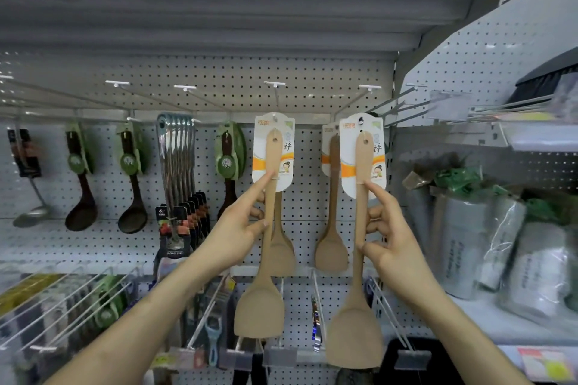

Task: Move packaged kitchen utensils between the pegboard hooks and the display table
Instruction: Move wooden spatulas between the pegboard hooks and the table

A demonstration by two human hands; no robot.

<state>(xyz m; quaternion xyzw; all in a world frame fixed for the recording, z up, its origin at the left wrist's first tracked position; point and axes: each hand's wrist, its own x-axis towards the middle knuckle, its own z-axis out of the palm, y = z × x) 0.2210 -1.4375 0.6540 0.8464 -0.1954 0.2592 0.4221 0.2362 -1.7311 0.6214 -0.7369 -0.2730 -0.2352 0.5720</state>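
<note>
Left hand (240, 228) grips the left spatula (259, 312), right hand (394, 241) the right spatula (355, 337). Fingers curl round the handles, index fingers extended; both cards are up at the pegboard hooks (275, 84).

Left spatula (260, 311) and right spatula (355, 337): pale wood on white-and-orange cards (259, 162), upright, blades down, card tops at the pegboard hooks (275, 97).

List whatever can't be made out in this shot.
- Table: outside the head view.
- Left card, on its hook or off: too small to tell.
- Fingers of left hand and right hand: partly behind left spatula and right spatula.
- Card print and labels on bags: blurred.
</note>
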